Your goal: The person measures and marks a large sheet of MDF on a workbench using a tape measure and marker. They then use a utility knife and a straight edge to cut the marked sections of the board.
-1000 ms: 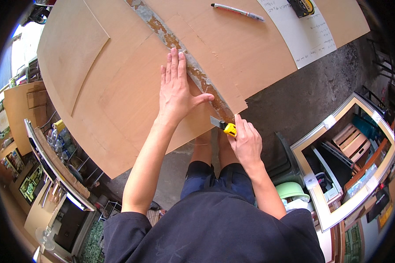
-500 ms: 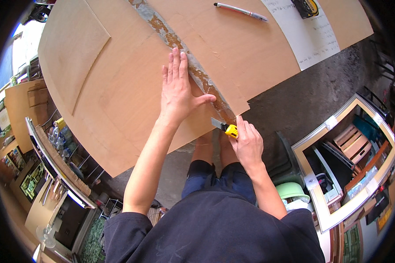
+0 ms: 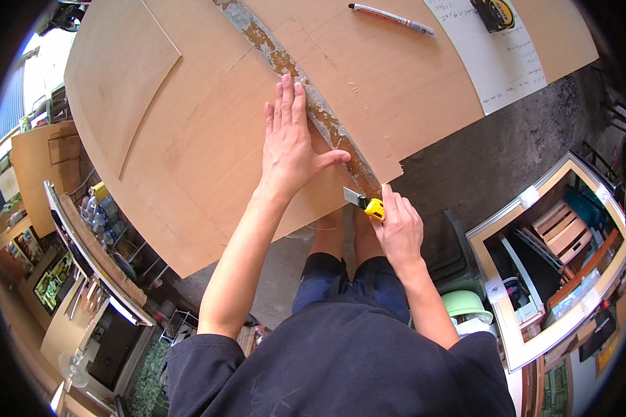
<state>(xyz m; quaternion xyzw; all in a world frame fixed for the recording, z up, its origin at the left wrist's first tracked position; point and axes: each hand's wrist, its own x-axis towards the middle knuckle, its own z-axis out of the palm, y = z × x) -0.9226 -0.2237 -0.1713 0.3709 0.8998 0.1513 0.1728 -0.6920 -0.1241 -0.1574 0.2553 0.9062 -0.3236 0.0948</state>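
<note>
My left hand (image 3: 287,149) lies flat on a thin light-brown wooden sheet (image 3: 195,174). Its fingers point away from me, and the thumb reaches across a long worn strip (image 3: 325,121), mottled grey and rust-brown. This strip runs diagonally over the sheet to its near edge. At the strip's near end, my right hand (image 3: 402,226) is closed round a yellow utility knife (image 3: 374,208). Its blade (image 3: 352,197) is out and points left, close to the sheet's near edge. Whether the blade touches the wood I cannot tell.
A smaller wooden piece (image 3: 129,69) lies on the sheet's far left. A pen (image 3: 393,19), a paper with handwriting (image 3: 511,69) and a tape measure (image 3: 494,14) lie far right. A pale frame (image 3: 476,240) stands right, near a green basin (image 3: 466,304).
The whole view has shifted slightly, so everything sits a little further right. Both hands and the knife keep nearly the same place against the sheet.
</note>
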